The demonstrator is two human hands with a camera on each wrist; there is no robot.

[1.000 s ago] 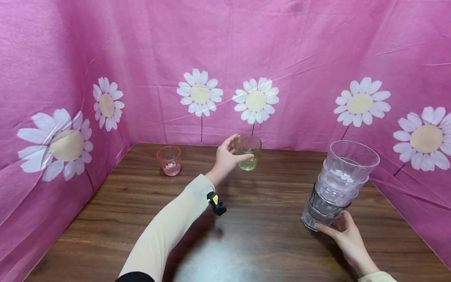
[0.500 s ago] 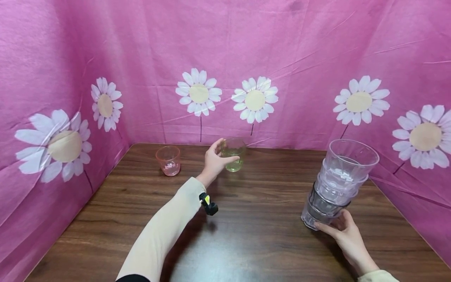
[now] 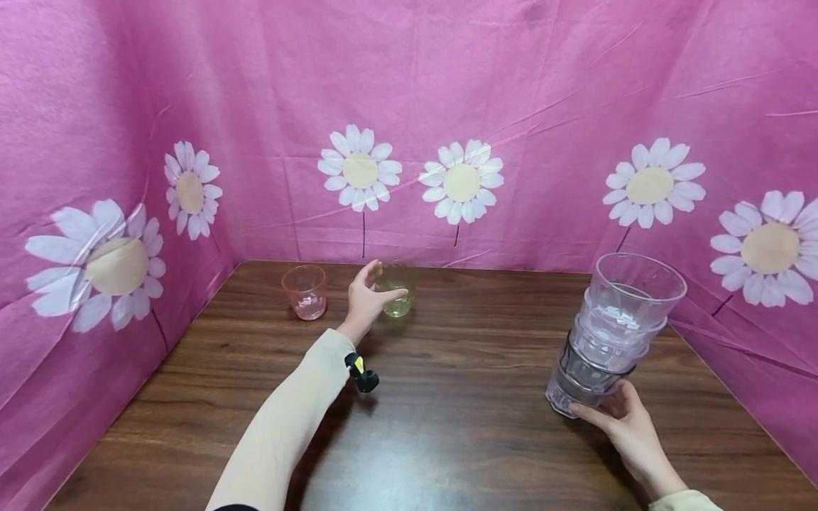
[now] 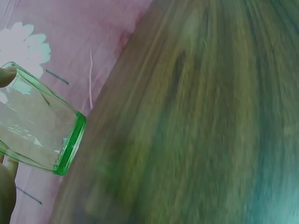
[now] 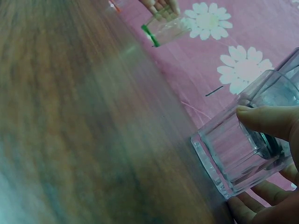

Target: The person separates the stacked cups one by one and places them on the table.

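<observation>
A green see-through cup [image 3: 399, 301] is gripped in my left hand [image 3: 367, 301], thumb on the near side and fingers around the far side. In the left wrist view the cup [image 4: 42, 126] shows a thick green base, held off the table. To its left a pink see-through cup [image 3: 309, 294] stands upright. At the right, my right hand [image 3: 633, 436] holds a leaning stack of nested cups [image 3: 616, 333], clear ones with a grey one low down. The right wrist view shows the thumb [image 5: 266, 119] against the stack's lower cups [image 5: 233, 154].
Everything is over a brown wood-grain table [image 3: 447, 397]. A pink cloth [image 3: 511, 85] printed with white daisies closes off the back and both sides. A small black camera [image 3: 363, 374] is strapped at the left wrist.
My left hand has carried the green cup leftward, from near the table's middle back toward the pink cup. The right hand and the stack have stayed about where they were.
</observation>
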